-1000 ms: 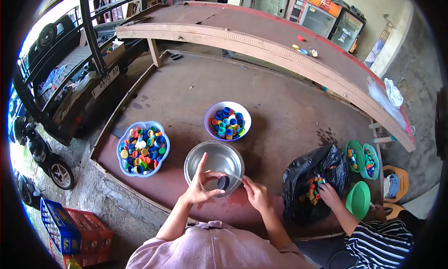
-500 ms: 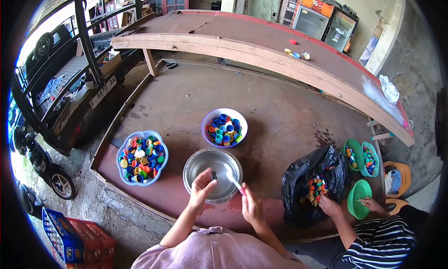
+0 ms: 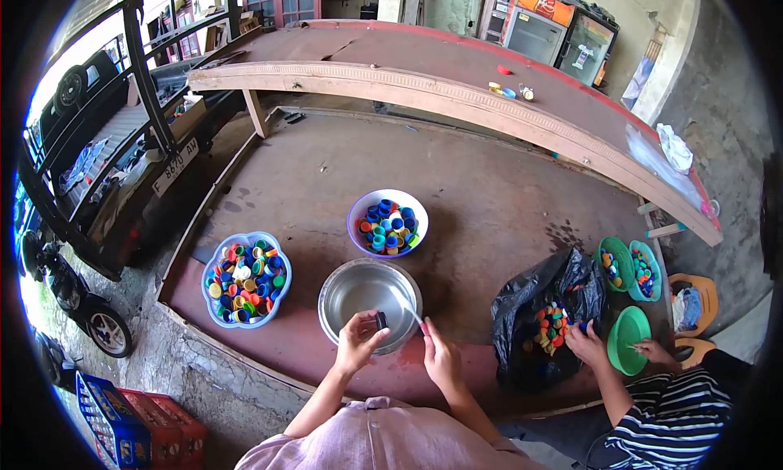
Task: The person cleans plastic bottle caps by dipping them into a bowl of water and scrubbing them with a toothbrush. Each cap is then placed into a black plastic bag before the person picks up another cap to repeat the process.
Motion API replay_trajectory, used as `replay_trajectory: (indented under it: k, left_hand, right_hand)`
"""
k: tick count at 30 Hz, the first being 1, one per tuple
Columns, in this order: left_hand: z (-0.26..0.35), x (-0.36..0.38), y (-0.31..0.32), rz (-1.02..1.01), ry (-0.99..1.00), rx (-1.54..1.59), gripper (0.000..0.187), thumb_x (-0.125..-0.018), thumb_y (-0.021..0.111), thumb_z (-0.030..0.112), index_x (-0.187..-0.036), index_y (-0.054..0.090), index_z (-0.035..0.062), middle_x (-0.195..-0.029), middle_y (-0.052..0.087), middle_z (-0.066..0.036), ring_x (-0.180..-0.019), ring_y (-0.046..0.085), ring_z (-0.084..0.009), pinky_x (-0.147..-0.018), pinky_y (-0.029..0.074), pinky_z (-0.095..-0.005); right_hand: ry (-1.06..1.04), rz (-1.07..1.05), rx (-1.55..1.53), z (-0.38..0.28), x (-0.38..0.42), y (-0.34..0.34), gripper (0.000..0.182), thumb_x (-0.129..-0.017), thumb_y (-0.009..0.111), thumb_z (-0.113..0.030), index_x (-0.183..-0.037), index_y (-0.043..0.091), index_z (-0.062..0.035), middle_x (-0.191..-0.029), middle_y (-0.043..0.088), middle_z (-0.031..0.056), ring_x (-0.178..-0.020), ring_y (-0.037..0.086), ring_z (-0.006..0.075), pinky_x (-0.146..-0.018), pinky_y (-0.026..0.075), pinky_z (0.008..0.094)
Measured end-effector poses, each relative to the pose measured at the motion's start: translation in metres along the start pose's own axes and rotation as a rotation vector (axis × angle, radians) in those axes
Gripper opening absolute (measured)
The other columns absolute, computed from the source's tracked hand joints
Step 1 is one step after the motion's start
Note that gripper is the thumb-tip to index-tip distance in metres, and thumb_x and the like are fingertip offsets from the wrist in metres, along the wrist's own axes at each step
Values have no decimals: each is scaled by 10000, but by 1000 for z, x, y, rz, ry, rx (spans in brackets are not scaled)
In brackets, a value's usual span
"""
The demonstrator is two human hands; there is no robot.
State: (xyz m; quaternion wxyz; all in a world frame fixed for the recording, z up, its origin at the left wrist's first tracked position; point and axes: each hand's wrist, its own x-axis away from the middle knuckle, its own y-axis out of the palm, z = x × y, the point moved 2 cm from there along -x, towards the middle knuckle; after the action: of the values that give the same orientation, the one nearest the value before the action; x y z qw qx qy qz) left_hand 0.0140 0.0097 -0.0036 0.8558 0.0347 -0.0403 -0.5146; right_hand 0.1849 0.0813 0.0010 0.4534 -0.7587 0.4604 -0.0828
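Note:
My left hand [image 3: 356, 339] pinches a black bottle cap [image 3: 381, 320] above the near side of a metal basin [image 3: 325, 307]. My right hand [image 3: 441, 358] is closed round the pink handle of a small knife [image 3: 414, 313]. Its pale, shiny blade points up and left over the basin's right part, apart from the cap. Behind the basin stands a white and purple bowl [image 3: 351, 228] of mostly blue caps. To the left, a light blue scalloped bowl [image 3: 210, 300] is heaped with mixed coloured caps.
On the right, a co-worker's hand [image 3: 587, 345] is beside a black plastic bag [image 3: 515, 323] of caps; their other hand is at a green bowl [image 3: 621, 333]. Smaller green baskets [image 3: 605, 254] stand behind. A raised wooden shelf [image 3: 391, 80] crosses the far side. Crates [image 3: 143, 425] stand lower left.
My left hand has turned and shifted slightly down and right with the black cap. The knife blade has tilted and appears thinner. The co-worker's hand has moved off the caps in the bag.

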Motion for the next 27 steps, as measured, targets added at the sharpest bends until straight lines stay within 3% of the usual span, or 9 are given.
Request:
replay_trajectory:
  k: [3,7,11,14,18,19,22,24,27]
  left_hand:
    - [-6,2,3,36,-20,164,345,-818,618,67,-1123,469,12,-984,571,-78,-907,564,-139,-804,474,-262]
    - [-15,0,1,71,-102,373,259,-857,583,132,-1062,482,12,-972,558,-48,-862,574,-140,-760,482,-277]
    - [-5,9,-1,89,-265,291,328,-913,438,391,-1050,462,94,-991,509,-43,-889,536,-142,-631,494,-344]
    - [-10,9,-3,130,-300,210,425,-900,367,520,-1081,438,141,-941,490,-40,-830,502,-161,-523,475,-407]
    - [-19,9,-3,33,-270,269,474,-921,288,518,-983,467,84,-844,488,-39,-792,491,-155,-633,462,-345]
    - [-20,8,-1,62,-256,372,473,-933,267,498,-953,472,72,-824,489,-41,-786,489,-153,-677,447,-328]
    - [-6,9,9,116,-284,491,463,-952,244,454,-916,480,57,-801,492,-45,-774,484,-148,-739,423,-317]
    - [-7,8,8,138,-327,501,448,-959,244,431,-909,482,55,-798,494,-46,-768,481,-146,-756,415,-322]
    - [-23,6,10,35,-186,498,476,-951,242,459,-907,486,53,-798,493,-49,-760,471,-142,-749,413,-321]
  right_hand:
    - [-117,254,-373,-22,1,-4,376,-880,491,-113,-1254,469,-77,-900,618,204,-713,613,346,-596,486,393]
    - [-90,-14,-228,-12,14,13,418,-844,534,-94,-1241,500,-220,-846,646,124,-737,625,296,-615,494,391]
    - [-43,291,-399,-14,-2,5,405,-840,518,-37,-1243,478,-54,-941,624,197,-788,630,294,-662,492,349]
    - [-96,-187,-189,-23,18,18,408,-840,507,-7,-1239,496,-94,-946,618,214,-824,634,304,-680,499,352]
    - [186,154,-405,-10,-6,7,368,-875,458,-11,-1235,494,-75,-1019,599,226,-903,621,294,-734,489,337]
    - [30,279,-419,-14,-9,2,347,-893,430,-17,-1234,488,-47,-1054,590,224,-948,608,281,-778,477,321]
    - [-102,-222,-311,-28,14,8,350,-894,435,-22,-1241,476,-36,-1058,592,219,-961,608,269,-774,483,319]
    - [-17,-271,-184,-28,14,12,358,-880,457,-16,-1237,477,-31,-1044,600,212,-948,613,273,-767,485,317]
    - [-41,224,-430,-26,3,6,400,-850,513,-22,-1246,465,-29,-1013,596,232,-909,617,299,-722,487,320]
